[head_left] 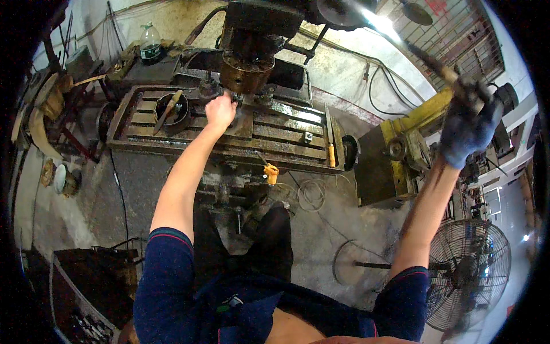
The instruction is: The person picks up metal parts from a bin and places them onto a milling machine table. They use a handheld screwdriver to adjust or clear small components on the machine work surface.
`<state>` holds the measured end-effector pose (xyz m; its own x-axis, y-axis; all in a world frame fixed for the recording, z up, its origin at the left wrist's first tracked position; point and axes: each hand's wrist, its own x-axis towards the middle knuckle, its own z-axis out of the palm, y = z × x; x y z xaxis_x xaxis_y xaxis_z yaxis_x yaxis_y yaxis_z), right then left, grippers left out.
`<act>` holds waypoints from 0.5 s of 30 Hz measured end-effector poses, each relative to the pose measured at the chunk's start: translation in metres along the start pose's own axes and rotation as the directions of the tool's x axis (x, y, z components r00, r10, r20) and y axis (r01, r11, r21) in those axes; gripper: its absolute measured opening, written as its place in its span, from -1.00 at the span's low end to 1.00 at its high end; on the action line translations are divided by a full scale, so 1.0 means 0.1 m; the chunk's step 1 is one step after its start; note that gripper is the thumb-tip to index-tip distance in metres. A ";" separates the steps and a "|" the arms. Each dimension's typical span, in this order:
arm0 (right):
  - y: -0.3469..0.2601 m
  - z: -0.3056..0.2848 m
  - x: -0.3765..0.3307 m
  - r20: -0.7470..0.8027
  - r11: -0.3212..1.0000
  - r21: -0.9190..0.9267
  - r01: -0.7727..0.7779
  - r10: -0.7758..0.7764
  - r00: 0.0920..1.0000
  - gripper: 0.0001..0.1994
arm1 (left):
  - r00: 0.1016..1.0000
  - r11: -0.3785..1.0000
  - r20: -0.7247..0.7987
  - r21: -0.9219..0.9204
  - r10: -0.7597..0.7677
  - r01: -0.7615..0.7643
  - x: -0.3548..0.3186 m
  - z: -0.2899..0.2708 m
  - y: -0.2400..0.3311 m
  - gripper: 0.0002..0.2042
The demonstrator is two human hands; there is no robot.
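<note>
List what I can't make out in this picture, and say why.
Head view: what the left hand touches under the spindle; its fingers hide it.
Head view: exactly how the right hand's fingers lie on the lever; blur and the dark glove.
Head view: the top of the machine; cut off by the upper edge.

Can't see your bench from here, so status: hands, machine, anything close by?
Left hand under machine head, hold unclear. Gloved right hand closed on long handle. Bowl with tool across it, left of left hand.
</note>
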<state>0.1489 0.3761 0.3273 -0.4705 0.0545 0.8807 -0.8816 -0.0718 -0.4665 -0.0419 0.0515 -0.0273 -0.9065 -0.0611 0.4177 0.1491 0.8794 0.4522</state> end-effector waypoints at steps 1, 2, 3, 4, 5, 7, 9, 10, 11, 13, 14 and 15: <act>0.17 0.10 -0.25 -0.032 0.974 -0.202 0.105 -0.114 0.993 -0.61 | 1.000 0.999 -0.003 0.027 -0.018 0.018 -0.03 -0.04 -0.11 -0.73; 0.21 0.15 -0.43 -0.027 0.957 -0.251 0.146 -0.158 0.987 -0.62 | 1.000 1.000 0.000 0.022 -0.013 0.013 -0.03 -0.05 -0.10 -0.72; 0.30 0.20 -0.62 -0.025 0.940 -0.287 0.182 -0.198 0.980 -0.63 | 1.000 0.999 0.014 0.024 -0.028 0.027 -0.04 -0.06 -0.13 -0.72; 0.30 0.15 -0.74 -0.008 0.973 -0.162 0.163 -0.166 0.986 -0.63 | 0.999 1.000 0.030 0.004 -0.026 0.026 -0.01 -0.05 -0.07 -0.72; 0.36 0.10 -0.90 -0.028 0.971 -0.190 0.144 -0.152 0.988 -0.63 | 0.999 0.999 0.043 -0.001 -0.032 0.032 0.01 -0.06 -0.05 -0.72; 0.41 0.17 -1.03 -0.108 0.990 -0.100 0.101 -0.112 0.988 -0.64 | 0.997 0.999 0.061 -0.006 -0.039 0.039 0.00 -0.09 -0.02 -0.70; 0.40 0.16 -1.00 -0.096 0.957 -0.263 0.125 -0.155 0.983 -0.64 | 0.996 0.999 0.076 -0.006 -0.052 0.052 0.02 -0.11 -0.04 -0.68; 0.40 0.16 -0.98 -0.088 0.930 -0.342 0.136 -0.175 0.981 -0.64 | 0.995 0.998 0.085 -0.007 -0.060 0.061 0.06 -0.08 -0.08 -0.68; 0.39 0.19 -0.94 -0.090 0.937 -0.321 0.138 -0.175 0.980 -0.64 | 0.993 0.997 0.096 -0.009 -0.070 0.072 0.09 -0.07 -0.10 -0.67; 0.35 0.27 -0.81 -0.093 0.950 -0.277 0.143 -0.175 0.980 -0.63 | 0.989 0.998 0.137 0.006 -0.058 0.058 0.14 -0.06 -0.17 -0.63; 0.35 0.23 -0.77 -0.080 0.944 -0.298 0.140 -0.171 0.982 -0.63 | 0.986 0.999 0.158 0.010 -0.046 0.045 0.16 -0.08 -0.14 -0.61; 0.35 0.18 -0.72 -0.068 0.938 -0.319 0.138 -0.168 0.983 -0.62 | 0.985 0.998 0.165 -0.002 -0.054 0.055 0.16 -0.09 -0.12 -0.60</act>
<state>0.1525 0.3518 0.2486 -0.3171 0.1330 0.9390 -0.9038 0.2578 -0.3417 -0.0546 0.0357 -0.0192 -0.9660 -0.0295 0.2569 0.0998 0.8738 0.4759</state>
